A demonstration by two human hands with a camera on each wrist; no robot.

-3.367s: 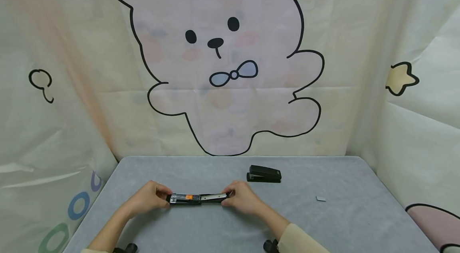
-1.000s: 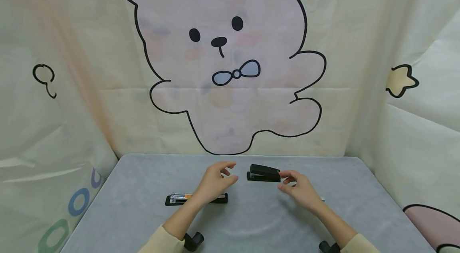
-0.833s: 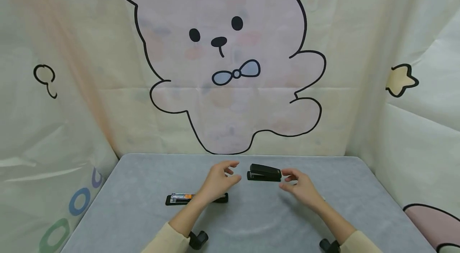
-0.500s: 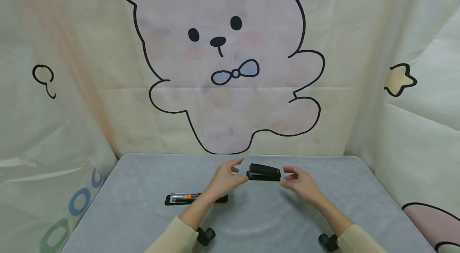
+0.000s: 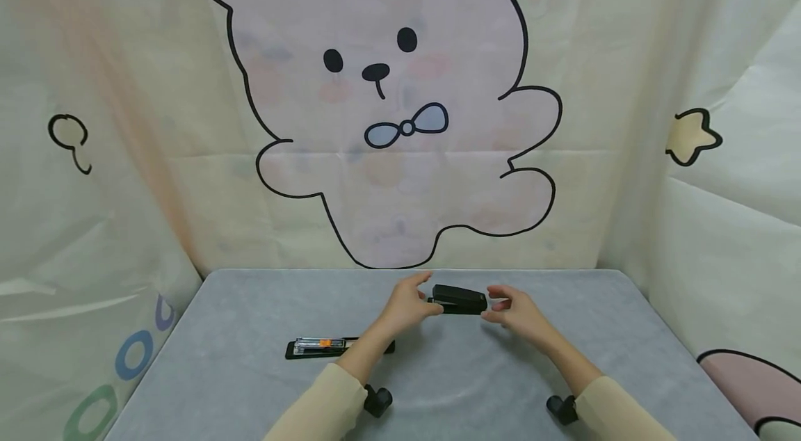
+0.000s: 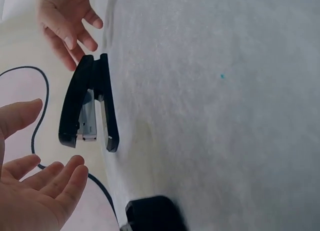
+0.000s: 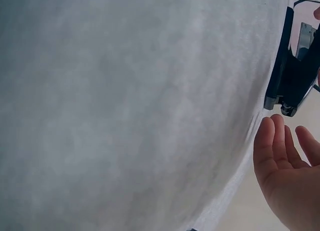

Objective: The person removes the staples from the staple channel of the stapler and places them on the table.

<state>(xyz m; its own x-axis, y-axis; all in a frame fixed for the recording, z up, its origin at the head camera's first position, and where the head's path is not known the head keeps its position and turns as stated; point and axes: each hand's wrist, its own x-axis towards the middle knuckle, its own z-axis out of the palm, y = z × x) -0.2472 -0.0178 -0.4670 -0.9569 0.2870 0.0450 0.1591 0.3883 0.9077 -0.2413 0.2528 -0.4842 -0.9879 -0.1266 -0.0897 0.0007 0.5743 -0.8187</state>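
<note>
A cartoon backdrop [image 5: 588,197] closes off the far side, and in front of it runs a grey table [image 5: 475,371]. Two arms in pale sleeves [image 5: 322,403] come in from the near edge, a black mount [image 5: 378,402] at each wrist.

The left hand [image 5: 405,305] is just beside the left end of the stapler [image 5: 462,300], thumb and fingers spread wide. It holds nothing; the left wrist view shows a small gap between fingers and stapler. The right hand [image 5: 522,316] is just beside the other end, its thumb also well apart from its fingers and holding nothing; the right wrist view shows its fingertips just short of the hinge.

The flat stapler [image 5: 320,346] lies to the left and nearer, its right part behind the left forearm. It looks folded out, with an orange piece [image 5: 327,343] showing, so that one's opening seems done.

The stapler itself rests at the far side of the table, right of centre, its mouth to the left and top in place. As far as can be judged, only the approach is done here: gripping, lifting and any opening of it are not.
</note>
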